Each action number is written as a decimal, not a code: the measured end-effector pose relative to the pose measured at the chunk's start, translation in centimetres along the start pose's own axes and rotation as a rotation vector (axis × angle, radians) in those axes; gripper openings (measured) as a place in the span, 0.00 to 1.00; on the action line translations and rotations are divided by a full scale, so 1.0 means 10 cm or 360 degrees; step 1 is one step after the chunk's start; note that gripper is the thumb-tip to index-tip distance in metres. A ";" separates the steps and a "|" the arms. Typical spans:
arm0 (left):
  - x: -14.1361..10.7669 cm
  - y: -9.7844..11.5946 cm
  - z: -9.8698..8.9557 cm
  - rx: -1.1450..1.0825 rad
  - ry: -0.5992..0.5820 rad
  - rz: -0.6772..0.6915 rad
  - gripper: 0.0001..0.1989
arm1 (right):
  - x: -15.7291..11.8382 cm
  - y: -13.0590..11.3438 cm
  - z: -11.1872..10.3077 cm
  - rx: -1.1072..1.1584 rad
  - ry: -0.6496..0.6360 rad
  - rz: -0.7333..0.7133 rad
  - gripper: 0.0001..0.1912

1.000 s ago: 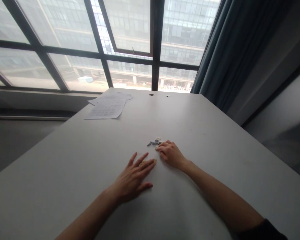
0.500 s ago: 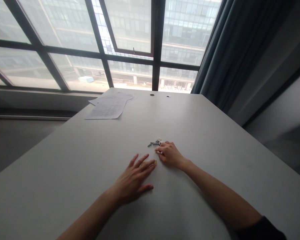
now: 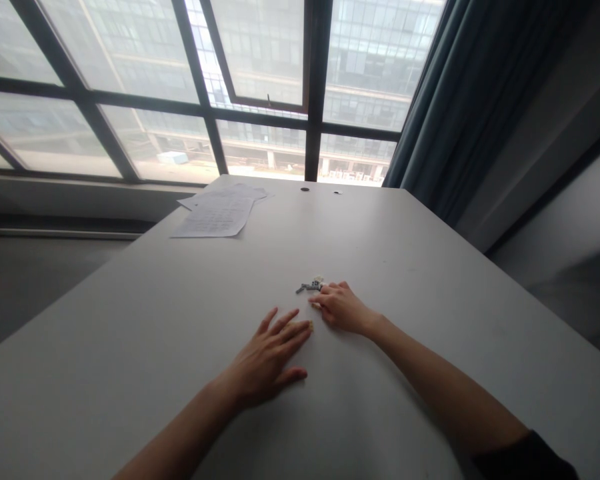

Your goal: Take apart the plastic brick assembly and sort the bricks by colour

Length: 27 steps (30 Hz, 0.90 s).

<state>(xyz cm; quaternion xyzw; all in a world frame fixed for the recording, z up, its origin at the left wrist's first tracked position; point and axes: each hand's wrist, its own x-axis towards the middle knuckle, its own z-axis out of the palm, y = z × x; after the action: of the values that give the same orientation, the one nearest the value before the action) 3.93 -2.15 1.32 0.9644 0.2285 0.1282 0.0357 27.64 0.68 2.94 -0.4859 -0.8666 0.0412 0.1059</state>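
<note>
My left hand (image 3: 273, 360) lies open on the white table, fingers spread and thumb apart. Its middle fingertips rest on or over small yellowish pieces (image 3: 311, 326), mostly covered by the fingers. Just right of it and farther off, my right hand (image 3: 343, 308) is closed, with its fingers curled and their tips low at the tabletop. What those fingers hold, if anything, is too small and hidden to name. Touching or right beside its knuckles is a little heap of small grey pieces (image 3: 307, 287), with a few pale cream pieces (image 3: 319, 279) behind them.
Printed paper sheets (image 3: 215, 212) lie at the table's far left. Two small round spots, one dark (image 3: 305, 189) and one part white (image 3: 337, 193), sit near the far edge. Beyond the table (image 3: 405, 240) are a framed window (image 3: 260, 53) and a blue-grey curtain (image 3: 445, 113).
My right hand's fingertips have shifted very slightly left and curled a little more at the tabletop. The left hand and the grey heap stay where they were.
</note>
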 end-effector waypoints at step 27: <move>-0.01 -0.01 0.04 0.0006 -0.0009 -0.0020 0.31 | -0.12 0.08 -0.01 0.2088 0.0271 0.0425 0.18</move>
<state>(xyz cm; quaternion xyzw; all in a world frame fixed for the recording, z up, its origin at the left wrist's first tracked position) 3.90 -2.11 0.92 0.9634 0.2348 0.1248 0.0352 28.93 0.04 2.74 -0.4255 -0.5833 0.5331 0.4410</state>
